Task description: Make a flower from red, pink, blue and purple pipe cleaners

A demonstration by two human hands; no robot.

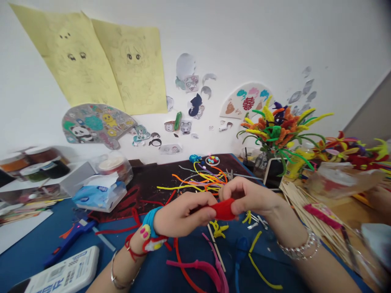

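Note:
Between both hands, above the blue table, is a small red fuzzy piece (224,210) that looks like bent pipe cleaner. My left hand (185,211) pinches its left end between thumb and fingers. The thumb and fingers of my right hand (249,197) close on its right end. Just below lie a yellow pipe-cleaner piece (219,230) and a thin wooden stick (217,248). Closer to me are pink pipe cleaners (198,265), a blue one (242,252) and a bent yellow one (259,268). Loose coloured pipe cleaners (195,183) spread out behind my hands.
On the left are a blue glue gun (70,240), a tissue pack (99,193), a white case (64,272) and paint jars (39,158). At right, a vase of pipe-cleaner flowers (276,126) stands near a phone (274,174) and many wooden sticks (314,219). Another person's hand (380,199) shows far right.

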